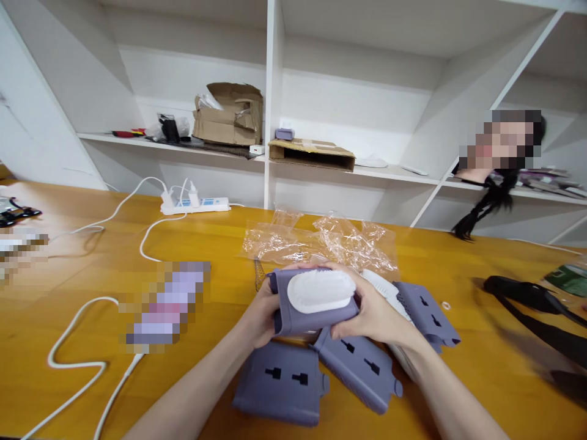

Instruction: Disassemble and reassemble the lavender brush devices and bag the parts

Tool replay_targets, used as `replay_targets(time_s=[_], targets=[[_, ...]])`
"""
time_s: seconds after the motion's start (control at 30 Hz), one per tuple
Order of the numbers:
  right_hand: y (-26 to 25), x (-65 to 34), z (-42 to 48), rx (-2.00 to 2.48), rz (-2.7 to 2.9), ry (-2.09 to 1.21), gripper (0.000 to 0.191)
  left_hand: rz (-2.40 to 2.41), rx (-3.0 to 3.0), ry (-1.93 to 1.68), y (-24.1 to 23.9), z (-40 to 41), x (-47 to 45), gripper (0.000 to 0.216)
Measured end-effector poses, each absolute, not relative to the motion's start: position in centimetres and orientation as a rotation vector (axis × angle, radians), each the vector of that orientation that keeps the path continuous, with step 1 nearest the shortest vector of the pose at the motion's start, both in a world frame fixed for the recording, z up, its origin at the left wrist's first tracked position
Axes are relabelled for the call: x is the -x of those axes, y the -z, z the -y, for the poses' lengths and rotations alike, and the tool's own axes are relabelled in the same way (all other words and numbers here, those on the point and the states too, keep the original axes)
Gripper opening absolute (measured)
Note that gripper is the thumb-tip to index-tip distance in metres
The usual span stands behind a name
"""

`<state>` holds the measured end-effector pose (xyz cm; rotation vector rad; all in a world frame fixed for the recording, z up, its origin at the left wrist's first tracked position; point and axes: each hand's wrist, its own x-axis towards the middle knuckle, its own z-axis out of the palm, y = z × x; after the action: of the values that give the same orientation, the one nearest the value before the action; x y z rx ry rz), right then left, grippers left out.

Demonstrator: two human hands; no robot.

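Both my hands hold one purple silicone sleeve [300, 318] with a white oval brush pad [321, 291] set in it, just above the wooden table [82, 275]. My left hand [260, 318] grips its left end, fingers wrapped round. On the right end my right hand [373, 308] is closed, thumb underneath. Two more purple sleeves [279, 382] [360, 363] lie flat below my hands. A third purple sleeve [426, 311] and another white brush pad [384, 286] lie to the right.
Crumpled clear plastic bags [321, 241] lie behind my hands. A white power strip [195, 205] with white cables [68, 360] sits at the back left. Black straps [532, 302] lie at the right. White shelves [270, 91] hold cardboard boxes [229, 116]. A person sits at far right.
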<state>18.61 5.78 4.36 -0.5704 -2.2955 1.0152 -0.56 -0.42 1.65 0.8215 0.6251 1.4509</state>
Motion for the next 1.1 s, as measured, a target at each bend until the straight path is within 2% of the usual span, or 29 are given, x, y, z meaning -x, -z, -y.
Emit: replay_targets(time_s=[0.1, 0.3, 0.47, 0.63, 1.1], targets=[[-4.5, -18.7, -5.4, 0.631, 2.306, -0.987, 0.096, -0.588, -0.850, -1.427, -1.8, 0.1, 1.3, 0.047], [-4.8, -19.0, -5.0, 0.724, 2.337, -0.700, 0.091, -0.660, -0.769, -1.336, -2.1, 0.3, 1.7, 0.054], [-4.7, -19.1, -5.0, 0.736, 2.391, -0.538, 0.091, -0.668, -0.758, -1.404, -1.9, 0.5, 0.6, 0.062], [-4.8, -19.0, -5.0, 0.631, 2.445, -0.592, 0.090, -0.666, -0.733, -1.457, -2.1, 0.8, 0.0, 0.053], [-4.9, -19.4, -5.1, 0.566, 2.460, -0.681, 0.089, -0.690, -0.747, -1.474, -1.8, 1.2, -0.6, 0.047]])
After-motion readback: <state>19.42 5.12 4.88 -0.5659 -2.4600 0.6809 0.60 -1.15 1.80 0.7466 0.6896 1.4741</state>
